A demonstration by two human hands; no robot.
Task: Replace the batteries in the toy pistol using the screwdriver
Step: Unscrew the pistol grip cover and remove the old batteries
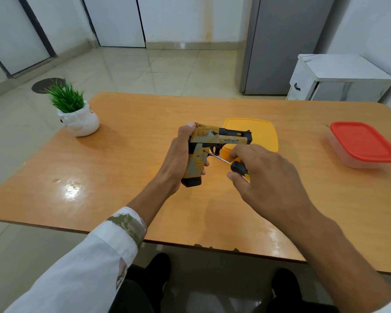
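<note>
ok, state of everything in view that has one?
toy pistol: held upright, muzzle pointing right
screwdriver: tip against the pistol's grip, behind the trigger
left hand: grips the pistol's grip
right hand: holds the screwdriver handle
yellow container: lid on
red-lidded container: lid on
potted plant: upright

1. A wooden table (122,166) with rounded corners carried three things.
2. A potted plant (77,116) stood at its far left corner.
3. A yellow box (257,129) sat mid-table.
4. A red-lidded box (363,143) lay by the right edge.
</note>
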